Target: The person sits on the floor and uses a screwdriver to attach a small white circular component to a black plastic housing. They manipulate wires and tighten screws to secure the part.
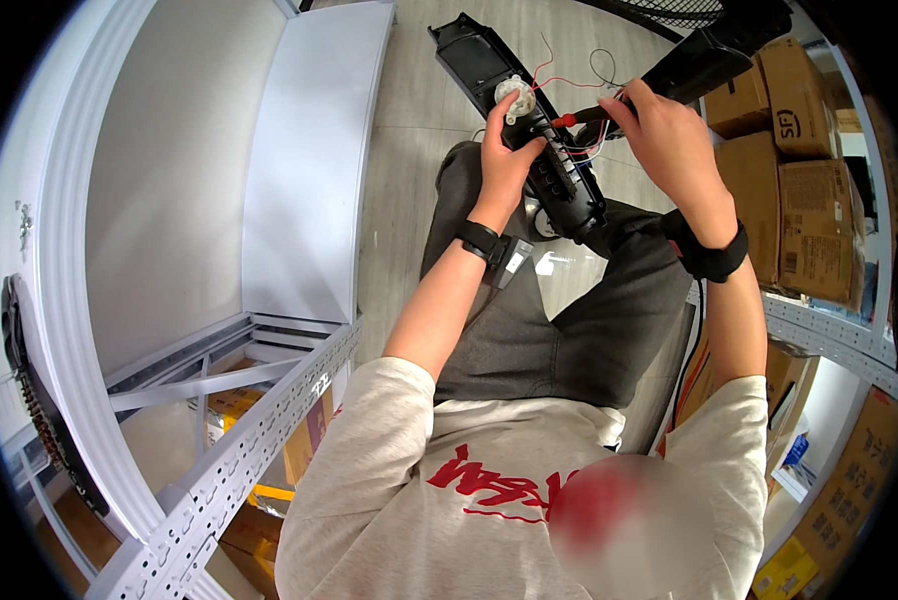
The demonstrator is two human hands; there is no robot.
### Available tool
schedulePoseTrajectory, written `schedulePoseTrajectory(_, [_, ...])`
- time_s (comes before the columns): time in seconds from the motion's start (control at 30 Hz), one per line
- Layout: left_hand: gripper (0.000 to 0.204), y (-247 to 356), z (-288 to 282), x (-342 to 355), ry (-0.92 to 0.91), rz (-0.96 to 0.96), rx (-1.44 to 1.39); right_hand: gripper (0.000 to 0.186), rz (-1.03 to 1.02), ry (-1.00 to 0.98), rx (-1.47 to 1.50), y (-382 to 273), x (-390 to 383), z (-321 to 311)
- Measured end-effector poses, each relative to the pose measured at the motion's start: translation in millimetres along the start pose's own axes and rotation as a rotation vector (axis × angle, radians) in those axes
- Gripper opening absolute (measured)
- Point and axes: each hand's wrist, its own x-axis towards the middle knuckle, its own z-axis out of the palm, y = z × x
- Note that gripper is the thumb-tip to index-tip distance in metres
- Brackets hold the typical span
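A long black plastic housing [573, 210] lies slanted over my legs, with a row of slots and loose wires along its inside. My left hand [506, 165] is closed on it, fingertips on a white round plastic part [515, 97] and thumb on the housing's inner edge. My right hand [664, 130] is closed round what looks like a screwdriver [566, 121] with a red and black handle; its tip points at the housing's middle. Thin red wires [559, 80] curl above the white part. White and dark wires run between the housing and a second black piece [699, 60] at the upper right.
A white metal panel [314, 150] and a perforated shelf beam [259, 420] stand at the left. Stacked cardboard boxes [814, 215] fill a rack at the right. A black mesh item [664, 12] is at the top. Grey tiled floor [399, 160] shows beyond my legs.
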Motion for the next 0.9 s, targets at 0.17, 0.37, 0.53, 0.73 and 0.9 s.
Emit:
schedulePoseTrajectory(0.17, [0.075,4.5,1.1,-0.2,0.012,-0.018,-0.042,0.032,0.068,-0.068,0.051,-0.1,0.8,-5.4])
schedulePoseTrajectory(0.37, [0.074,-1.1,-0.5,1.0,-0.008,0.003,0.009,0.032,-0.02,0.028,0.329,1.8,-4.5,-6.1])
schedulePoseTrajectory(0.53, [0.073,7.0,4.8,-1.9,-0.005,-0.004,0.018,0.032,0.057,-0.053,-0.087,-5.8,-1.8,-0.5])
schedulePoseTrajectory(0.73, [0.074,10.5,4.0,-2.3,-0.002,-0.032,-0.029,0.03,0.001,-0.018,0.189,-0.2,-3.6,-6.0])
schedulePoseTrajectory(0.9, [0.074,6.7,3.1,-1.0,-0.009,-0.006,0.026,0.031,-0.114,0.067,0.223,5.3,-4.1,3.3])
